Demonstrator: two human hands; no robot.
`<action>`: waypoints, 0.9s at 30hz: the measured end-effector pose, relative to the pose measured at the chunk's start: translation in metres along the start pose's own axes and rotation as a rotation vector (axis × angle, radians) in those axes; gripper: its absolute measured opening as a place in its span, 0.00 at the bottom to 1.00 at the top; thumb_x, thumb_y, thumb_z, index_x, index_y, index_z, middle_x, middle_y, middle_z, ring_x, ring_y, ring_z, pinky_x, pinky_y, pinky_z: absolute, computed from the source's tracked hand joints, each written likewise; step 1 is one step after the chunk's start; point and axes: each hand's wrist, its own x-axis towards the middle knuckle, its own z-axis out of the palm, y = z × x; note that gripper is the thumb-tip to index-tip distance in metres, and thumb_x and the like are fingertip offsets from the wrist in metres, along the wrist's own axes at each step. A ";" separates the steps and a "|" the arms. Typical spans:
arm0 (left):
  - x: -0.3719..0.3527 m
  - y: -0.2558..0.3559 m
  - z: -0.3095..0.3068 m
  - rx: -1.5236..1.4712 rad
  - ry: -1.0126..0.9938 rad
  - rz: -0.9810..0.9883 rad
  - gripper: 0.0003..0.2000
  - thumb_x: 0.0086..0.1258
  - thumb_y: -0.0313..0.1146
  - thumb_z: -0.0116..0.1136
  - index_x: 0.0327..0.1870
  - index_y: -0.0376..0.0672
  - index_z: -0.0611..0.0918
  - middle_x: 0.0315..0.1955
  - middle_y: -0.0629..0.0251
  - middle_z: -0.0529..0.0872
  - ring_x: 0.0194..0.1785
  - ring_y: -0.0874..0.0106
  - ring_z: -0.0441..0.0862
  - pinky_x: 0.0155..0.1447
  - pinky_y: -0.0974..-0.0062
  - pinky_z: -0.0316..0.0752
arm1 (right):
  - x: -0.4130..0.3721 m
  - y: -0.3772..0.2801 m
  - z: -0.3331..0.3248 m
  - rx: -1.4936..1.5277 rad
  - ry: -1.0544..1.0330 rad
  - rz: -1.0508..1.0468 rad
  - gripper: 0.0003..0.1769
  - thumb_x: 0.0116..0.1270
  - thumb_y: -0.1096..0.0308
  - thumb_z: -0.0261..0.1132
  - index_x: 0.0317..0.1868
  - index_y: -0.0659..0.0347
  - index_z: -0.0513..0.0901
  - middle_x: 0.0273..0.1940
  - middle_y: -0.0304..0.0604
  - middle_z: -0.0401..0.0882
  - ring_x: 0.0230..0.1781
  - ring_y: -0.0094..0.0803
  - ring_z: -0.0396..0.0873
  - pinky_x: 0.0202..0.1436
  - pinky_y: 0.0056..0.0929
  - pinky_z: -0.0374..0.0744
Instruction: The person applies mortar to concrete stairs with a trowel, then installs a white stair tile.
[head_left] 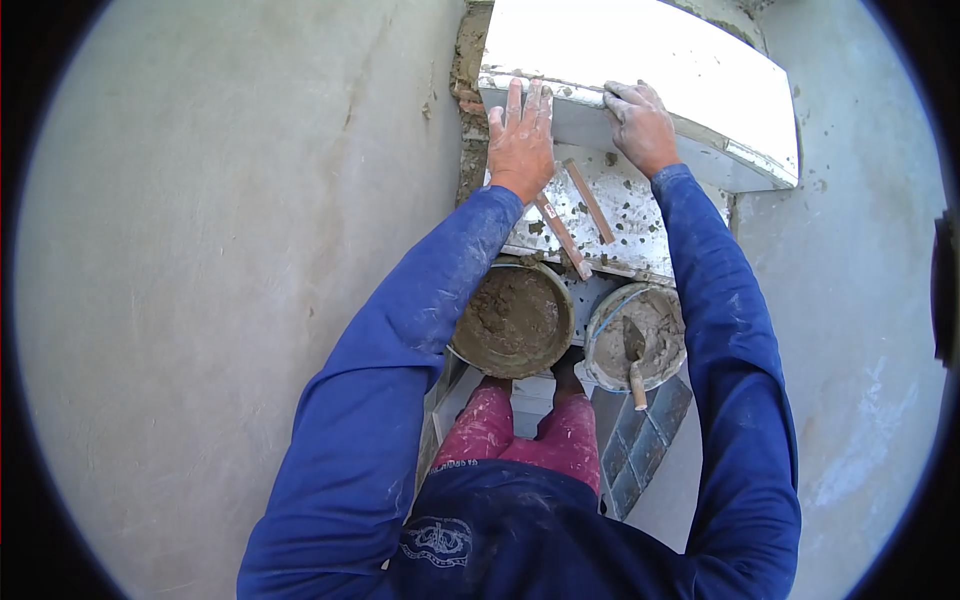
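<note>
A white slab (630,50) with a mortar-smeared front edge lies like a stair tread at the top of the view. My left hand (521,145) rests against the left part of that edge, fingers stretched out and apart. Farther right, my right hand (643,125) has its fingers bent over the same edge; its fingertips are partly hidden. Below the slab, two narrow wooden strips (590,203) (563,238) lie on a lower white step (640,225) spotted with mortar crumbs.
A bucket of brown mortar (515,320) stands below the lower step. To its right, a bucket of grey mix (660,335) holds a trowel (636,360) with a wooden handle. Plastered walls (230,250) (850,300) rise on both sides. Dark tiled steps (645,440) lie at lower right.
</note>
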 end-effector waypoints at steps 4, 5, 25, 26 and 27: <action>0.000 -0.001 0.007 -0.019 -0.025 -0.001 0.33 0.70 0.42 0.55 0.76 0.44 0.65 0.80 0.60 0.55 0.82 0.60 0.48 0.73 0.48 0.52 | -0.001 0.000 0.002 0.006 0.040 -0.012 0.12 0.67 0.68 0.62 0.47 0.59 0.89 0.56 0.39 0.84 0.58 0.37 0.78 0.74 0.42 0.68; 0.001 -0.002 0.007 -0.022 -0.024 -0.003 0.33 0.69 0.42 0.55 0.76 0.44 0.65 0.80 0.60 0.55 0.82 0.60 0.48 0.73 0.48 0.52 | -0.001 -0.001 0.002 0.015 0.041 -0.004 0.12 0.67 0.69 0.62 0.47 0.59 0.89 0.56 0.39 0.84 0.58 0.37 0.78 0.74 0.42 0.69; -0.121 0.012 -0.008 -0.774 0.065 -0.458 0.31 0.68 0.30 0.55 0.74 0.35 0.67 0.76 0.37 0.53 0.80 0.42 0.49 0.78 0.46 0.50 | 0.022 -0.149 0.016 0.403 -0.300 0.256 0.48 0.60 0.72 0.56 0.82 0.52 0.49 0.35 0.58 0.85 0.32 0.54 0.84 0.39 0.52 0.81; -0.155 0.017 0.002 -0.785 -0.022 -0.463 0.30 0.68 0.30 0.56 0.72 0.35 0.69 0.76 0.36 0.54 0.79 0.42 0.51 0.78 0.49 0.52 | 0.036 -0.164 0.021 0.396 -0.339 0.309 0.50 0.59 0.73 0.56 0.82 0.51 0.46 0.33 0.57 0.85 0.32 0.54 0.85 0.40 0.52 0.81; -0.186 0.022 0.007 -0.796 -0.110 -0.467 0.29 0.68 0.30 0.57 0.71 0.35 0.71 0.75 0.36 0.55 0.78 0.42 0.54 0.78 0.51 0.54 | 0.049 -0.170 0.027 0.386 -0.381 0.364 0.52 0.58 0.74 0.57 0.82 0.50 0.43 0.32 0.57 0.85 0.32 0.53 0.85 0.40 0.51 0.82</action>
